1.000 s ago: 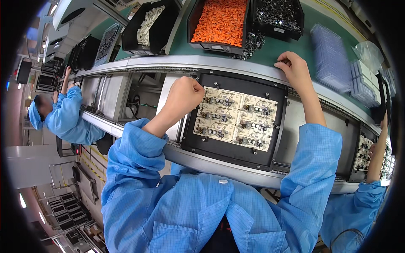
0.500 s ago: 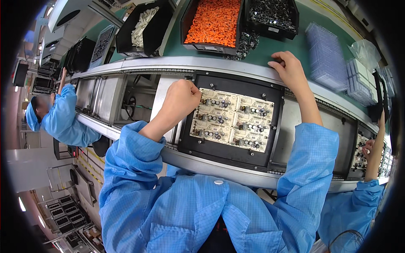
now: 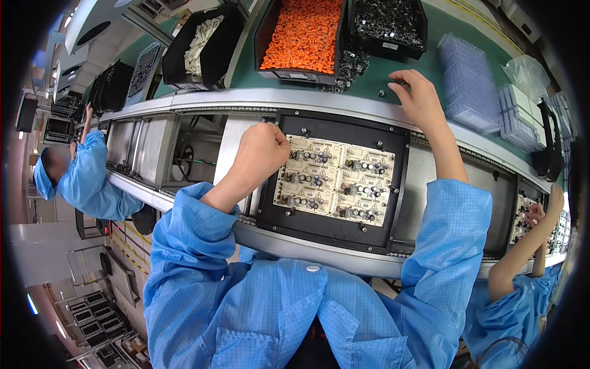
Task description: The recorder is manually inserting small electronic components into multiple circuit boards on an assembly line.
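A cream circuit-board panel with several rows of capacitors and other parts lies in a black carrier frame in front of me. At the panel's upper left corner, my left hand is closed, its fingertips curled together; whatever they hold is hidden. My right hand hovers over the green bench beyond the rail, thumb and forefinger apart with nothing visible between them. A small dark component rests on the bench just left of its fingertips.
Along the bench stand black bins of orange parts, dark shiny parts and white parts. Loose dark parts lie between two bins. Clear plastic trays are stacked right. Co-workers sit left and right.
My right thumb and forefinger have spread apart, and the small dark component now shows beside them. My left hand stays closed by the panel. The right co-worker's arm has come lower.
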`<act>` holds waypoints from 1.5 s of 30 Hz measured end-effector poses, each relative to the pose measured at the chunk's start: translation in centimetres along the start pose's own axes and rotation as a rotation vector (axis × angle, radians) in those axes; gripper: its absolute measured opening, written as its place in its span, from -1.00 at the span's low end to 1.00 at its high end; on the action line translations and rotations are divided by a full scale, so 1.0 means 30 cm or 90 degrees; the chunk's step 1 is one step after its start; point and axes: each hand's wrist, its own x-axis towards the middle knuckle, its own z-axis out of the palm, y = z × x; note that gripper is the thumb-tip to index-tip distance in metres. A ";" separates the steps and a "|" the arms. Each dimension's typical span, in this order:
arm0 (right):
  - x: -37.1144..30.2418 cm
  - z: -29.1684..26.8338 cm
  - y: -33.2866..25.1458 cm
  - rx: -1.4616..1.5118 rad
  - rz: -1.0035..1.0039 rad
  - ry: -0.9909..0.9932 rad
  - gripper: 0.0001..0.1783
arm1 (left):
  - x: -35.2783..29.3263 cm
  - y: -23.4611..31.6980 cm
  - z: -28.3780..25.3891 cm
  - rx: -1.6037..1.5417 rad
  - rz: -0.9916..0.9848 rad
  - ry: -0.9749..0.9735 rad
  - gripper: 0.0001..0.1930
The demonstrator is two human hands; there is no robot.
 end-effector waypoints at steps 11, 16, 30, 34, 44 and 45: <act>0.122 0.088 0.016 -0.020 -0.053 0.001 -0.77 | -0.035 0.010 0.033 0.014 0.105 0.037 -0.91; 0.160 0.114 -0.020 -0.003 -0.046 -0.057 -0.77 | 0.004 -0.009 0.023 -0.032 0.112 -0.034 -0.92; 0.162 0.252 -0.080 -0.205 -0.043 -0.053 -0.79 | 0.621 -0.648 -0.415 0.128 -0.033 0.535 -0.75; 0.147 0.277 -0.065 -0.187 -0.068 0.002 -0.75 | 0.710 -0.754 -0.418 0.244 -0.035 0.247 -0.74; 0.109 0.207 -0.016 -0.153 -0.011 -0.001 -0.69 | 0.689 -0.805 -0.428 0.131 -0.070 0.280 -0.75; 0.109 0.189 -0.026 -0.111 0.018 -0.006 -0.72 | 0.700 -0.817 -0.432 0.117 -0.068 0.298 -0.75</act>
